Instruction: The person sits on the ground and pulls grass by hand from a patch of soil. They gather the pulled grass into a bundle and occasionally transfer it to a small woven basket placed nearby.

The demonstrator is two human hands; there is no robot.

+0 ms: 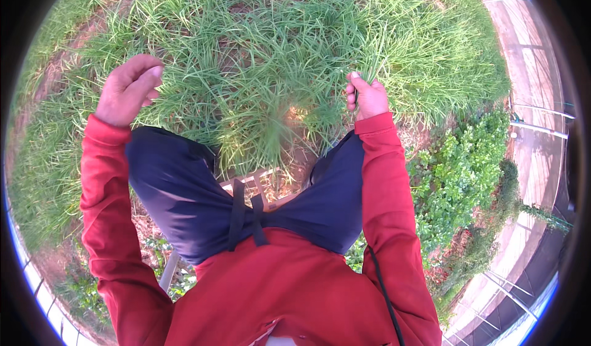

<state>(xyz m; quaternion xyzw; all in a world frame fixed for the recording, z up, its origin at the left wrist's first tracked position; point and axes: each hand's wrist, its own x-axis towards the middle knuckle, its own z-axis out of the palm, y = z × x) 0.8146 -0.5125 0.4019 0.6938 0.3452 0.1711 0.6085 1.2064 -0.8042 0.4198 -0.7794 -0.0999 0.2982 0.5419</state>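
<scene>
My right hand [369, 97] is closed around a small bunch of thin green blades [375, 66], which look like chives or garlic chives. The blades point up and away from the thumb side, over the growing plants. On the other side, my left hand [130, 89] hovers above my knee with curled fingers and the thumb laid over them. Nothing shows in it, though the palm is hidden. Between and beyond both hands spreads a dense bed of the same grass-like plants [258, 64]. A blurred patch of blades [277, 131] stands close before my knees.
I sit low, knees apart, on a seat with a wooden frame [263, 189] partly visible between my legs. Leafy green plants [457, 180] grow to the right. Past them runs a pale path [535, 83] crossed by white pipes [540, 130]. A black cord [383, 281] hangs along my right sleeve.
</scene>
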